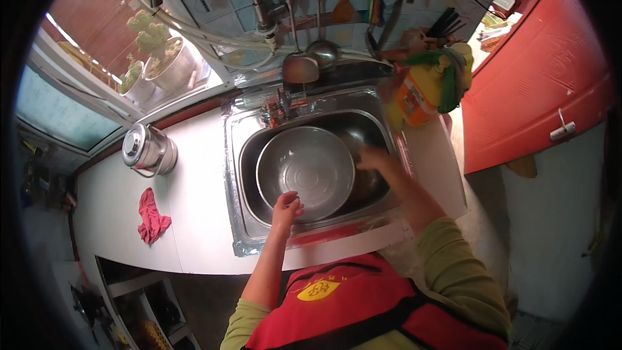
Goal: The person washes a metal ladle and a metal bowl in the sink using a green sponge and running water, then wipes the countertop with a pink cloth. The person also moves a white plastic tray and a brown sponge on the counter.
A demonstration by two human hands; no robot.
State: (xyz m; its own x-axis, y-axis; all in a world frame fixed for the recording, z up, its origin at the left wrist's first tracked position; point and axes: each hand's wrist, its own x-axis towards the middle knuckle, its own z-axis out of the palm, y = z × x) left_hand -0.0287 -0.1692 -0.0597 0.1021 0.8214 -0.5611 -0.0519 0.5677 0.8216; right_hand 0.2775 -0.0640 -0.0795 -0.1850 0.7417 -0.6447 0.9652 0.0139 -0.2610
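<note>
A round stainless steel basin (307, 167) sits in the left part of a metal sink (245, 175). Over the basin's near edge, my left hand (287, 208) hangs with its fingers loosely curled and apart, and no object shows in it. Whether it touches the rim is unclear. My right hand (373, 159) is motion-blurred, just right of the basin and above the sink's bare right side. I cannot make out its fingers or anything in them.
A lidded metal pail (149, 149) and a crumpled red cloth (153, 216) rest on the white counter (197, 194) at left. A metal spatula (300, 68) and a ladle (322, 55) hang behind the sink. A yellow-orange container (415, 96) stands at the back right.
</note>
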